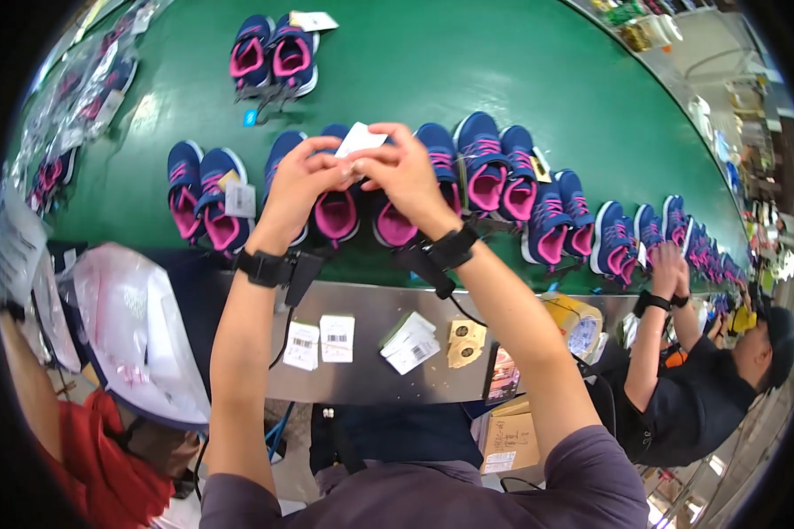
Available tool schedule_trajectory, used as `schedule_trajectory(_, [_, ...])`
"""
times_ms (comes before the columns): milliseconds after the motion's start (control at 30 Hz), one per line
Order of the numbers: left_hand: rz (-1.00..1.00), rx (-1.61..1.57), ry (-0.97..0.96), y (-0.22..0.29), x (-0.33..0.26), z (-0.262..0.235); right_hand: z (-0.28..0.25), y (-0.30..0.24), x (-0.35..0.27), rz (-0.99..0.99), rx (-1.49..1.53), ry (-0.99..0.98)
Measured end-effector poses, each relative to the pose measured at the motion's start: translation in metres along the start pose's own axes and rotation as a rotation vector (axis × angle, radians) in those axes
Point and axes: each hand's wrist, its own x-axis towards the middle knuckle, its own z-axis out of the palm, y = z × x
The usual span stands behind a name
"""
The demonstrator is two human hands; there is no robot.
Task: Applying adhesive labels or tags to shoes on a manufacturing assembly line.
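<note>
Both my hands meet over the row of shoes, fingertips pinched together around a white paper tag (360, 139). My left hand (304, 183) has its fingers curled at the tag's lower left. On the other side, my right hand (406, 175) grips it with thumb and fingers. Whatever lies between the fingertips is too small to make out. Below them sit navy sneakers (336, 216) with pink linings, partly covered by my hands. A tagged pair (210, 194) stands to the left, and another pair (494, 167) to the right.
Stacks of white tags (337, 339) and brown tags (466, 343) lie on the metal ledge (370, 304). More sneakers line the green table (397, 62). A co-worker (697, 397) handles shoes at right. A plastic bag (128, 309) and a person in red (106, 467) are at left.
</note>
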Motion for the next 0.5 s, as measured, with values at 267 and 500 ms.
schedule_trajectory(267, [0.087,0.189,-0.017,0.012,0.005,-0.001,0.001,0.005,0.007,-0.239,-0.379,0.042])
schedule_trajectory(500, [0.543,0.791,0.136,-0.018,-0.074,0.068,-0.021,-0.052,-0.081,-0.221,-0.528,0.04])
